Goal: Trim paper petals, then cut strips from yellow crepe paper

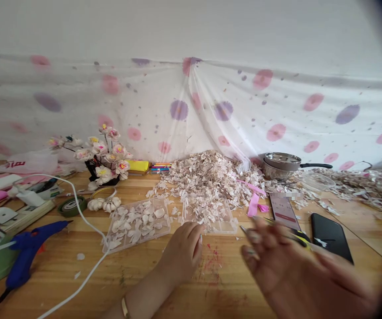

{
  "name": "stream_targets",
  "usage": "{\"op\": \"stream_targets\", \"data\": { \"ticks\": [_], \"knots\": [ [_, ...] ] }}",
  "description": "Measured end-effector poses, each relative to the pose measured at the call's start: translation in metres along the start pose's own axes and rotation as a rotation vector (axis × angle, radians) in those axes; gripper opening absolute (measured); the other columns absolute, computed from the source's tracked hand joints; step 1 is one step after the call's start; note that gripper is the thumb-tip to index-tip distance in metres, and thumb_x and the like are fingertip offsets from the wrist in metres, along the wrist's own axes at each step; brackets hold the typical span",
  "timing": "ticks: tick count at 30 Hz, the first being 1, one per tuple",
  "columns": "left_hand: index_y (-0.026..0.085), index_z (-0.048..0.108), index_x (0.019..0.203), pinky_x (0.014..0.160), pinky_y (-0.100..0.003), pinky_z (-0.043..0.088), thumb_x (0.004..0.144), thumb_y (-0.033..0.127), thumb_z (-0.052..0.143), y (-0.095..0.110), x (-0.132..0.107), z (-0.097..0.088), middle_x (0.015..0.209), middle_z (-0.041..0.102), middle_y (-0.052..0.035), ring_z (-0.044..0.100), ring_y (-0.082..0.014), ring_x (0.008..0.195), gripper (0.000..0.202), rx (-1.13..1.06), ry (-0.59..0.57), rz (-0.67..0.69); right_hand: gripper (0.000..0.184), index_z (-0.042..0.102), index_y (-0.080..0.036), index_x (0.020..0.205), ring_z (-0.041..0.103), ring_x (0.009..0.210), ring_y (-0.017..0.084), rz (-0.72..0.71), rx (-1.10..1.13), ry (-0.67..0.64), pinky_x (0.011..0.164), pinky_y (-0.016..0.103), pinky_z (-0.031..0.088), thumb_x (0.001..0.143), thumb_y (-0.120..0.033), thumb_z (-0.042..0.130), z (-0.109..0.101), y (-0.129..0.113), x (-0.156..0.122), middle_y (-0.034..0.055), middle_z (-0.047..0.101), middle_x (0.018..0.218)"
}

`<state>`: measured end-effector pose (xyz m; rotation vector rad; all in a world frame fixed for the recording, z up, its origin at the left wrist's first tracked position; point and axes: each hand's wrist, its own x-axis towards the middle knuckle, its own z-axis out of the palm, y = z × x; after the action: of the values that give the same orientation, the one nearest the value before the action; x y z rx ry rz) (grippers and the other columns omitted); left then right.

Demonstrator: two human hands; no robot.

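Note:
My left hand [184, 249] is low over the table in front of two clear plastic boxes. Its fingers are curled and pressed together, hiding whatever may be inside. My right hand [287, 261] is palm up at the lower right, with half-bent fingers smeared by motion. Yellow-and-black scissors [302, 239] show partly behind it, and a thin metal tip pokes out left of the fingers. Whether the hand grips them I cannot tell. The left plastic box [111, 226] holds pale petal-like flakes; the right plastic box [225, 227] is partly covered by more flakes.
A large heap of pale flakes [207, 177] lies at the back. On the right are a lit phone [282, 210], a black phone [332, 237] and a pan [282, 164]. A blue glue gun [31, 248], white cable [89, 277], green tape roll [69, 206] and artificial flowers [102, 155] are left.

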<state>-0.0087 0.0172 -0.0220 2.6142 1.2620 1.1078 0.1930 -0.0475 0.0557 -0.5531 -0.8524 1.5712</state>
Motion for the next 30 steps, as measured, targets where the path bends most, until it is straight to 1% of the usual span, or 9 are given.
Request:
{"op": "stream_targets", "data": {
  "ticks": [2, 5, 8, 11, 14, 19, 25, 27, 30],
  "knots": [
    [0.017, 0.053, 0.113, 0.083, -0.043, 0.055, 0.089, 0.010, 0.040, 0.001, 0.000, -0.003, 0.104, 0.065, -0.0104, 0.062, -0.0230, 0.096, 0.028, -0.039, 0.026, -0.017, 0.034, 0.072, -0.029, 0.100, 0.056, 0.116, 0.030, 0.127, 0.148, -0.061, 0.094, 0.044, 0.047, 0.076, -0.050, 0.061, 0.007, 0.011, 0.015, 0.0061, 0.062, 0.127],
    [0.017, 0.056, 0.108, 0.080, -0.038, 0.056, 0.091, 0.013, 0.040, 0.003, -0.001, -0.010, 0.099, 0.067, -0.0089, 0.064, -0.0209, 0.092, 0.023, -0.137, 0.120, -0.064, 0.030, 0.073, -0.025, 0.100, 0.058, 0.116, 0.022, 0.238, 0.261, -0.148, 0.097, 0.033, 0.045, 0.077, -0.039, 0.061, 0.013, 0.027, 0.026, 0.0046, 0.063, 0.127],
    [0.019, 0.060, 0.108, 0.082, -0.034, 0.056, 0.093, 0.017, 0.045, 0.007, -0.002, -0.019, 0.099, 0.070, -0.0077, 0.066, -0.0195, 0.093, 0.022, -0.286, 0.269, -0.138, 0.030, 0.073, -0.024, 0.103, 0.058, 0.116, 0.018, 0.257, 0.283, -0.177, 0.095, 0.027, 0.045, 0.079, -0.036, 0.060, 0.017, 0.035, 0.028, 0.0048, 0.063, 0.127],
    [0.021, 0.063, 0.114, 0.082, -0.030, 0.057, 0.094, 0.024, 0.048, 0.014, -0.001, -0.031, 0.105, 0.072, -0.0069, 0.069, -0.0182, 0.094, 0.025, -0.531, 0.381, -0.274, 0.027, 0.073, -0.024, 0.101, 0.058, 0.115, 0.017, 0.259, 0.281, -0.189, 0.092, 0.025, 0.046, 0.079, -0.034, 0.062, 0.022, 0.037, 0.028, 0.0055, 0.061, 0.130],
    [0.022, 0.069, 0.109, 0.079, -0.027, 0.059, 0.093, 0.032, 0.052, 0.018, 0.000, -0.040, 0.104, 0.074, -0.0055, 0.071, -0.0172, 0.088, 0.025, -0.737, 0.424, -0.400, 0.026, 0.073, -0.024, 0.100, 0.059, 0.113, 0.015, 0.268, 0.278, -0.197, 0.091, 0.023, 0.046, 0.078, -0.033, 0.063, 0.026, 0.038, 0.031, 0.0061, 0.060, 0.130],
    [0.022, 0.073, 0.103, 0.081, -0.025, 0.059, 0.082, 0.036, 0.068, 0.020, 0.003, -0.043, 0.103, 0.075, -0.0045, 0.072, -0.0192, 0.093, 0.026, -0.916, 0.467, -0.503, 0.026, 0.074, -0.024, 0.098, 0.059, 0.114, 0.016, 0.265, 0.246, -0.169, 0.091, 0.024, 0.045, 0.077, -0.033, 0.063, 0.032, 0.043, 0.037, 0.0051, 0.064, 0.126],
    [0.021, 0.073, 0.094, 0.075, -0.022, 0.058, 0.079, 0.036, 0.070, 0.018, 0.007, -0.045, 0.092, 0.077, -0.0023, 0.072, -0.0172, 0.085, 0.022, -0.925, 0.528, -0.596, 0.021, 0.072, -0.027, 0.093, 0.057, 0.116, 0.019, 0.241, 0.186, -0.153, 0.090, 0.029, 0.045, 0.077, -0.033, 0.060, 0.042, 0.048, 0.038, 0.0041, 0.065, 0.124],
    [0.020, 0.072, 0.088, 0.071, -0.022, 0.057, 0.081, 0.038, 0.068, 0.015, 0.007, -0.046, 0.084, 0.077, -0.0013, 0.071, -0.0158, 0.078, 0.019, -0.864, 0.534, -0.599, 0.017, 0.069, -0.028, 0.091, 0.055, 0.118, 0.021, 0.208, 0.123, -0.157, 0.090, 0.033, 0.045, 0.077, -0.032, 0.060, 0.045, 0.053, 0.036, 0.0036, 0.064, 0.124],
    [0.019, 0.066, 0.078, 0.065, -0.023, 0.053, 0.089, 0.039, 0.057, 0.008, 0.005, -0.043, 0.071, 0.071, -0.0002, 0.066, -0.0139, 0.068, 0.024, -0.689, 0.488, -0.589, 0.018, 0.065, -0.029, 0.095, 0.048, 0.125, 0.022, 0.134, -0.098, -0.204, 0.091, 0.034, 0.043, 0.078, -0.028, 0.062, 0.049, 0.060, 0.033, 0.0018, 0.059, 0.130]
  ]
}}
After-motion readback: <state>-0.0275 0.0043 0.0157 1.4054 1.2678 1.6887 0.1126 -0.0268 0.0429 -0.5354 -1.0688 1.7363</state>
